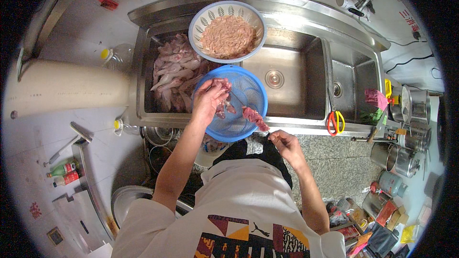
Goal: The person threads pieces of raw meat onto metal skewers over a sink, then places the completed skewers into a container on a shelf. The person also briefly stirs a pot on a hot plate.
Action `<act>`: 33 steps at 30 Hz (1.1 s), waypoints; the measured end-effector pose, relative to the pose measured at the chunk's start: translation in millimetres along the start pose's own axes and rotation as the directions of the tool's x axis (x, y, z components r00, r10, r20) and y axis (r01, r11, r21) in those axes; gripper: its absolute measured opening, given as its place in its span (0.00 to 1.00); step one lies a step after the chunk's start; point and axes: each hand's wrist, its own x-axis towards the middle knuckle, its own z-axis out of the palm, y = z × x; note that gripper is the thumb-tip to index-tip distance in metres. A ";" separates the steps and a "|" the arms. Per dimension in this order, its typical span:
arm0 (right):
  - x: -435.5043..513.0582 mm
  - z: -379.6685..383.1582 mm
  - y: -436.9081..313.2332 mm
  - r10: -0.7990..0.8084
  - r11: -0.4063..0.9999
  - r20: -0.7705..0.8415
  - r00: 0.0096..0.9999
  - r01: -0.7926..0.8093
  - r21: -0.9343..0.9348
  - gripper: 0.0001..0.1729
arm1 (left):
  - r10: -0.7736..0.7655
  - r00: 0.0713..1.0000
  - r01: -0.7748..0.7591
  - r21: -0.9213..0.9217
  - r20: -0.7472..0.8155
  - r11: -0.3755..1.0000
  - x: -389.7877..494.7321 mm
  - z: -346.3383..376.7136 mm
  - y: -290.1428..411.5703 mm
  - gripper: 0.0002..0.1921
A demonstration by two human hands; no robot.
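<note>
Over a blue plastic colander (247, 79), my left hand (211, 96) pinches a piece of raw meat (223, 84). My right hand (287, 146) grips the lower end of a thin metal skewer (236, 97), beside the colander's right front rim. Several chunks of red raw meat (254, 118) are packed along the skewer near that hand. Its bare upper part runs toward the meat in my left hand; whether the tip pierces that piece cannot be told. A few loose meat pieces (221, 110) lie in the colander below my left hand.
Raw poultry pieces (175, 68) fill the left basin. A patterned colander (263, 39) of pale meat strips (229, 37) straddles the sink behind. Scissors (335, 123) hang over the front edge; a knife (378, 129) lies farther right. Steel pots (401, 104) stand at right.
</note>
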 end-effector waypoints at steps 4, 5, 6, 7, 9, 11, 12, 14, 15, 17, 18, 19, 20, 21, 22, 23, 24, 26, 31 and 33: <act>0.3 1.5 -2.0 0.022 0.999 -0.012 1.000 -0.023 -0.036 0.10 | 0.014 1.000 -0.012 -0.077 0.022 0.997 -3.2 5.4 4.5 0.06; 0.1 1.5 -3.0 0.005 1.000 -0.004 1.000 -0.005 0.003 0.10 | 0.010 1.000 -0.010 -0.077 0.005 0.997 -3.6 6.7 4.6 0.06; -0.1 1.3 -4.2 0.018 1.000 0.000 1.000 -0.018 0.002 0.10 | 0.017 1.000 -0.017 -0.079 -0.001 0.997 -3.8 7.8 4.6 0.06; -0.4 1.3 -5.2 0.041 0.999 0.001 0.999 -0.041 -0.025 0.10 | 0.027 1.000 -0.028 -0.078 -0.004 0.997 -4.2 8.6 4.6 0.06; -0.4 1.5 -6.6 0.040 0.999 -0.001 0.999 -0.040 -0.007 0.10 | 0.033 0.999 -0.033 -0.085 -0.008 0.996 -4.4 9.7 4.6 0.06; -0.2 2.0 -6.2 0.033 0.999 -0.012 0.999 -0.033 -0.011 0.11 | 0.032 0.999 -0.032 -0.068 0.003 0.997 -4.7 10.0 5.1 0.07; 0.4 2.6 -5.2 0.021 1.000 -0.019 1.000 -0.022 -0.012 0.11 | 0.027 1.000 -0.027 -0.049 0.013 0.998 -5.0 9.9 5.8 0.07; 1.8 3.4 -1.9 0.014 1.000 -0.024 1.000 -0.014 -0.003 0.11 | 0.001 1.000 0.000 -0.024 0.030 1.000 -5.6 9.8 7.5 0.07; 2.6 3.7 0.1 0.018 1.000 -0.020 1.000 -0.018 0.007 0.11 | -0.021 0.999 0.022 -0.018 0.037 1.000 -6.0 9.8 8.5 0.08; 3.7 3.6 4.0 0.021 1.000 -0.014 1.000 -0.021 0.018 0.11 | -0.054 0.997 0.053 0.010 0.053 0.999 -7.2 10.7 10.4 0.08; 4.3 3.4 5.6 0.019 1.000 -0.011 1.000 -0.019 0.019 0.11 | -0.065 0.996 0.063 0.032 0.063 0.998 -8.1 11.2 11.5 0.08; 4.8 3.7 6.8 0.032 0.999 -0.012 0.999 -0.032 -0.004 0.11 | -0.077 0.994 0.073 0.054 0.072 0.996 -9.1 11.8 12.7 0.09; 5.5 5.1 7.4 -0.019 1.000 -0.017 1.000 0.019 0.024 0.10 | -0.078 0.994 0.071 0.083 0.079 0.994 -10.3 12.7 13.8 0.09; 6.1 6.5 7.6 -0.056 0.998 -0.027 0.998 0.056 0.026 0.10 | -0.079 0.993 0.069 0.113 0.086 0.991 -11.5 13.9 14.7 0.09; 6.3 7.1 7.3 -0.047 0.999 -0.036 0.998 0.046 -0.011 0.09 | -0.074 0.993 0.060 0.144 0.095 0.988 -12.7 15.5 15.3 0.09; 6.1 7.1 6.5 -0.074 0.996 -0.026 0.997 0.075 0.043 0.09 | -0.063 0.994 0.045 0.181 0.091 0.982 -13.9 17.6 15.3 0.09; 5.7 6.5 5.3 -0.055 0.997 -0.015 0.998 0.056 0.057 0.09 | -0.045 0.995 0.024 0.219 0.090 0.975 -15.0 20.0 14.7 0.09; 5.9 6.5 2.0 -0.035 0.996 -0.008 0.999 0.036 0.078 0.09 | -0.009 0.997 -0.013 0.264 0.082 0.964 -17.1 24.1 14.6 0.10; 5.5 6.9 -4.8 -0.024 0.996 -0.048 0.999 0.028 0.084 0.10 | 0.059 0.996 -0.069 0.145 0.069 0.987 -19.3 29.0 17.2 0.11; 5.7 7.3 -5.8 -0.039 0.997 -0.057 0.998 0.043 0.066 0.10 | 0.061 0.998 -0.065 0.108 0.035 0.992 -19.2 30.2 17.1 0.11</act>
